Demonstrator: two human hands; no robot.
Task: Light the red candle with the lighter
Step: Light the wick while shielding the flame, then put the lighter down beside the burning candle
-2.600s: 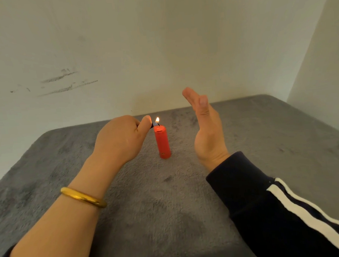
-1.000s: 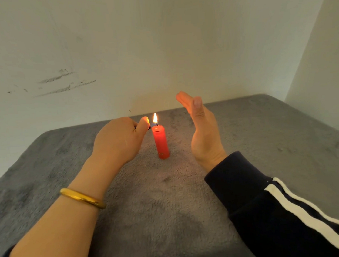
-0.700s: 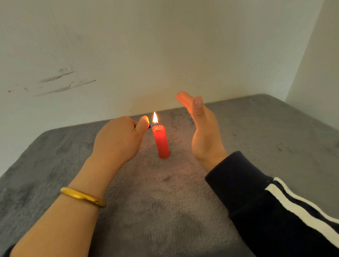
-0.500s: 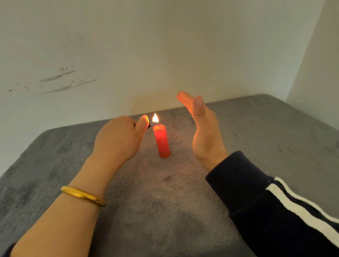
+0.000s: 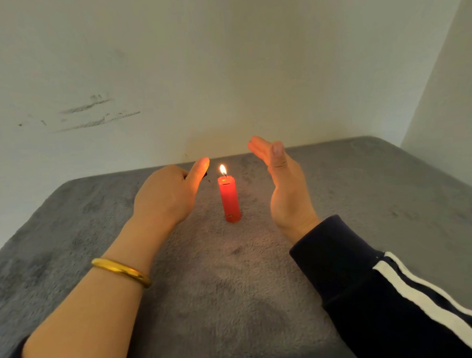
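Note:
A short red candle stands upright on the grey plush cloth, and a flame burns on its wick. Just left of the candle my left hand is closed around the lighter; only a dark tip of it shows beside my raised thumb, a small gap from the flame. My right hand stands flat on its edge to the right of the candle, fingers straight and together, palm facing the flame, holding nothing.
White walls close in the back and the right side of the cloth-covered surface, with dark scuff marks on the back wall. A gold bangle sits on my left wrist. A dark striped sleeve covers my right forearm.
The lighter's tip has drawn back a little to the left, away from the wick, and the candle now burns by itself. My right hand has stayed beside the candle.

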